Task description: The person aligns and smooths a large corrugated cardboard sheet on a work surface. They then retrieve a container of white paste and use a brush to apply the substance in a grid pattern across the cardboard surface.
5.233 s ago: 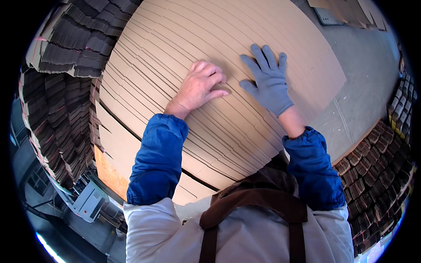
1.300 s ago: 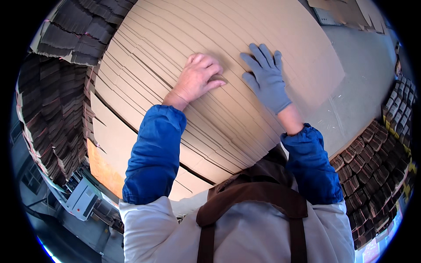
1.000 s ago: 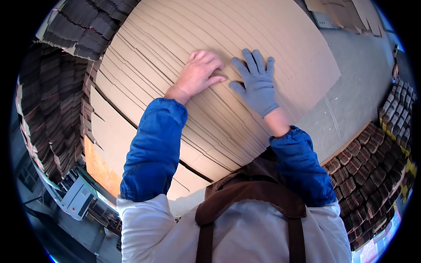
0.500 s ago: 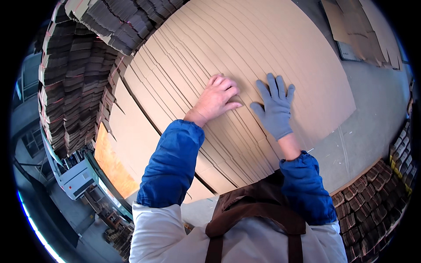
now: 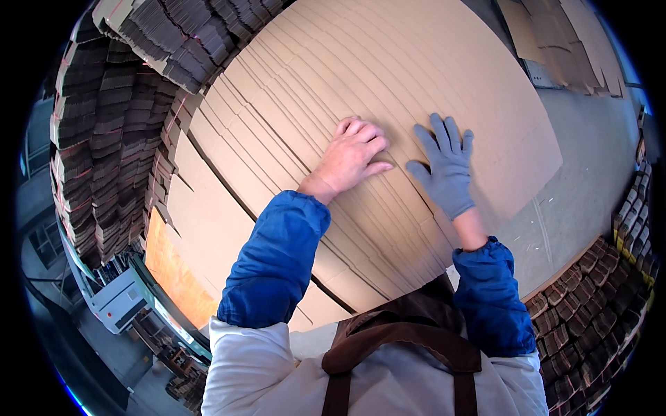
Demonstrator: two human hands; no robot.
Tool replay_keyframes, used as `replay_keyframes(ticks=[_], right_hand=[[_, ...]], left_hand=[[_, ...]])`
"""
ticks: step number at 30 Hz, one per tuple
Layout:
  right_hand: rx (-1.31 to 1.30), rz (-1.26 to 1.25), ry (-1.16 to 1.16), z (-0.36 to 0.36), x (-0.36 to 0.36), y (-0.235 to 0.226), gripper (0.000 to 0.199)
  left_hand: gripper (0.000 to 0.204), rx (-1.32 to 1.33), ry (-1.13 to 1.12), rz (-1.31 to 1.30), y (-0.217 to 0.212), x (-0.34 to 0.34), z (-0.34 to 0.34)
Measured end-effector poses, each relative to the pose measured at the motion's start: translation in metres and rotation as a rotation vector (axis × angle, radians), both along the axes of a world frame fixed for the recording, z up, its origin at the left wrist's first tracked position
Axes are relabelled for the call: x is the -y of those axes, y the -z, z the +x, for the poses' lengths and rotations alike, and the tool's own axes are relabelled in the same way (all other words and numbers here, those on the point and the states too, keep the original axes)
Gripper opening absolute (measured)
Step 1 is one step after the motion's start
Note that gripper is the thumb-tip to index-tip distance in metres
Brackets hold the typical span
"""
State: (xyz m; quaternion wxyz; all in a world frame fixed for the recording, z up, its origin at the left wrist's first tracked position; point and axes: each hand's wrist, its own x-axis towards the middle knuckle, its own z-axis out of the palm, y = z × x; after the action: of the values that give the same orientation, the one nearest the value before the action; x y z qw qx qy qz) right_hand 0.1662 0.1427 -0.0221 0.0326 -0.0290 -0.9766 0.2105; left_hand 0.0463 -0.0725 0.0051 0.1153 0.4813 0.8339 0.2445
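Observation:
A fanned row of overlapping brown cardboard sheets (image 5: 479,90) lies beneath both hands, their edges showing as slanting parallel lines. My left hand (image 5: 350,159), bare, rests on these edges near the middle. Its fingers are bent down against the cardboard and its thumb stands apart from them; no sheet shows between thumb and fingers. To its right, my right hand (image 5: 447,179) wears a grey glove and lies flat on a smoother part of the sheets, fingers spread. Blue sleeve covers (image 5: 276,260) reach up both forearms.
Tall stacks of cardboard (image 5: 114,132) stand at the left and far left. More flat cardboard (image 5: 555,41) lies at the far right. Bundled dark pieces (image 5: 583,312) sit on the floor at the lower right. A pale machine (image 5: 125,298) and an orange-brown board (image 5: 173,270) are at the lower left.
Both hands appear slightly farther right in the picture, while the surroundings have shifted a little with the view. Their poses on the cardboard stay much the same.

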Motion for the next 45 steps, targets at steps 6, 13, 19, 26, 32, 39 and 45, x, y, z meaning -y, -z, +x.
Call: replay_keyframes(ticks=[6, 13, 19, 26, 32, 39, 45], right_hand=[[-0.006, -0.004, 0.0, -0.001, 0.001, -0.001, 0.068], [-0.003, -0.002, 0.001, -0.001, 0.001, -0.003, 0.069], [-0.013, 0.0, 0.003, -0.001, 0.001, -0.003, 0.069], [0.004, -0.024, 0.008, -0.001, 0.002, -0.008, 0.068], [-0.075, 0.013, 0.015, 0.001, 0.001, 0.002, 0.066], [-0.092, 0.024, 0.019, 0.001, 0.002, -0.001, 0.061], [-0.015, -0.085, 0.133, 0.034, 0.021, -0.024, 0.03]], left_hand=[[0.035, -0.011, 0.001, 0.005, -0.001, 0.001, -0.001], [0.035, -0.012, 0.0, 0.0, -0.002, 0.001, 0.0], [0.033, 0.002, -0.016, 0.019, -0.005, 0.0, 0.001], [0.036, -0.013, -0.014, 0.005, 0.001, 0.002, 0.002], [0.038, -0.047, -0.007, 0.013, 0.007, 0.001, -0.001], [0.037, -0.04, -0.003, 0.009, 0.008, 0.001, -0.005], [0.035, -0.057, -0.013, 0.023, 0.009, 0.001, -0.002]])
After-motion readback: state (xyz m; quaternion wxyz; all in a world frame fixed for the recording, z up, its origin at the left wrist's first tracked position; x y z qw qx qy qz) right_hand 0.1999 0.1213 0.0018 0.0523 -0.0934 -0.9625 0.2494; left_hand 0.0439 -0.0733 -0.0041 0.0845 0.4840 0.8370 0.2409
